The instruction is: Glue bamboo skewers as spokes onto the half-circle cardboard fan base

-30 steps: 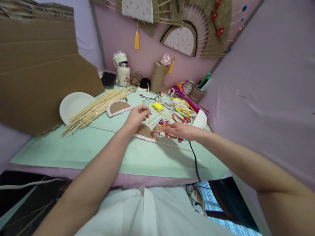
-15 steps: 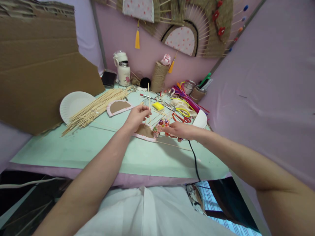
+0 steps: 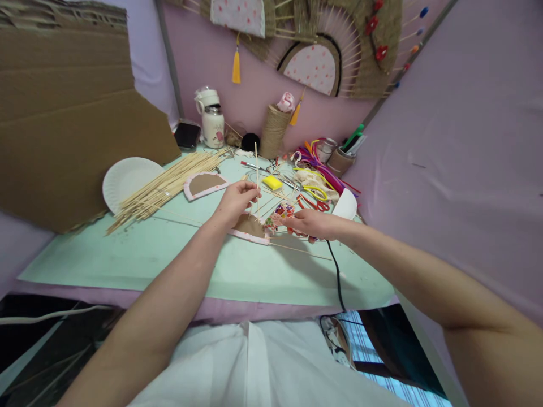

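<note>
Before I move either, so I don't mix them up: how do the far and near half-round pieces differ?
The far piece shows whole; the near piece is partly hidden by the left hand. The far piece's straight edge rises toward the right, while the near piece's drops that way. Both have brown middles and pale pink edging.

- No text, label, brand, number or sign can be read.
- The white lidded drink bottle with a pink printed motif (image 3: 212, 130) has faint small marks on its front, too small to make out as letters.
</note>
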Demonstrator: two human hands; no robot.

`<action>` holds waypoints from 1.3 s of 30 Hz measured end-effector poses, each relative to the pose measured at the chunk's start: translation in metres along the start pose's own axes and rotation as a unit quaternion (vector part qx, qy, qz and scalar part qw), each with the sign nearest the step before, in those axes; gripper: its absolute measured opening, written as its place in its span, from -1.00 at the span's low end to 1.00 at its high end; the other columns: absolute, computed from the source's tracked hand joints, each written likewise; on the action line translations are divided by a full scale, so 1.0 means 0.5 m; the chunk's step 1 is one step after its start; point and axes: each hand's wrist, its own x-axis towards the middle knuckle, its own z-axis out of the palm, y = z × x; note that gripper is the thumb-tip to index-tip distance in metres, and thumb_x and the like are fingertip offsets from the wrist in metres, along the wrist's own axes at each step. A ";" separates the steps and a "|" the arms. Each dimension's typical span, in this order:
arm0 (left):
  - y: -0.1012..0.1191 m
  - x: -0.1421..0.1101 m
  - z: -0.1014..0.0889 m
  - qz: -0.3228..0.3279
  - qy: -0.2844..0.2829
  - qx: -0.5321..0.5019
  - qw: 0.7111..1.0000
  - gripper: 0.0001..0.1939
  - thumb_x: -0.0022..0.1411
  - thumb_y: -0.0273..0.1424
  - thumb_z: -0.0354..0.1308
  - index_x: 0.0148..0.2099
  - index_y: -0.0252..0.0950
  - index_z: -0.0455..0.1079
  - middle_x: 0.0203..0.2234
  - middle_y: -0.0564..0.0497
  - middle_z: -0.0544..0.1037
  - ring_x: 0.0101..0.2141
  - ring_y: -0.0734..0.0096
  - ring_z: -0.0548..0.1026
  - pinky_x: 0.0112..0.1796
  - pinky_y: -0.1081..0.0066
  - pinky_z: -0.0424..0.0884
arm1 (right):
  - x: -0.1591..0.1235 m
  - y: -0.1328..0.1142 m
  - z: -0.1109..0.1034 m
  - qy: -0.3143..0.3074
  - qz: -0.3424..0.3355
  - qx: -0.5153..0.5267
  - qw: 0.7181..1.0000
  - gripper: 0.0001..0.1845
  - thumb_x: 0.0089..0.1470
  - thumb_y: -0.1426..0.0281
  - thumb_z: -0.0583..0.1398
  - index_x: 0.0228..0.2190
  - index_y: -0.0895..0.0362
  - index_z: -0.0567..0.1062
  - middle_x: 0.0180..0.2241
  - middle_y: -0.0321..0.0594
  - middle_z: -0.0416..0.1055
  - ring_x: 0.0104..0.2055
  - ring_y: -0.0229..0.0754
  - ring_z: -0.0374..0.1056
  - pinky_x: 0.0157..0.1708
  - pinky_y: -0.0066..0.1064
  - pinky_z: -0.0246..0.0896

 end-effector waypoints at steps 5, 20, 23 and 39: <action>0.000 -0.001 0.001 0.000 -0.004 0.001 1.000 -0.81 -0.09 -0.33 0.28 -0.37 -0.26 0.40 -0.48 0.06 0.52 -0.46 0.51 0.39 -0.43 0.48 0.24 | 0.001 0.004 -0.001 0.002 -0.001 -0.007 1.000 -0.26 -0.08 -0.34 0.09 -0.50 0.13 0.43 -0.50 -0.24 0.30 -0.57 -0.31 0.21 -0.62 -0.47 0.15; 0.000 -0.001 0.000 -0.008 -0.004 0.004 1.000 -0.81 -0.10 -0.36 0.28 -0.36 -0.27 0.40 -0.47 0.07 0.53 -0.47 0.53 0.39 -0.43 0.49 0.24 | -0.002 0.005 -0.002 -0.002 -0.007 -0.004 1.000 -0.23 -0.09 -0.36 0.07 -0.51 0.14 0.43 -0.49 -0.22 0.30 -0.51 -0.28 0.23 -0.60 -0.49 0.22; 0.000 -0.001 0.000 -0.006 -0.007 0.003 1.000 -0.80 -0.09 -0.34 0.27 -0.36 -0.28 0.40 -0.46 0.07 0.53 -0.47 0.55 0.38 -0.44 0.51 0.24 | -0.001 0.007 -0.003 -0.006 -0.002 -0.015 1.000 -0.23 -0.08 -0.35 0.06 -0.49 0.14 0.43 -0.47 -0.22 0.32 -0.51 -0.29 0.24 -0.59 -0.50 0.22; -0.006 0.002 -0.001 -0.014 -0.003 0.039 0.999 -0.75 -0.09 -0.29 0.29 -0.32 -0.28 0.41 -0.45 0.06 0.54 -0.51 0.56 0.36 -0.48 0.54 0.25 | -0.070 0.044 -0.028 0.193 -0.048 -0.096 0.975 -0.37 0.15 -0.16 0.00 -0.46 0.14 0.44 -0.56 -0.24 0.34 -0.52 -0.24 0.23 -0.51 -0.46 0.06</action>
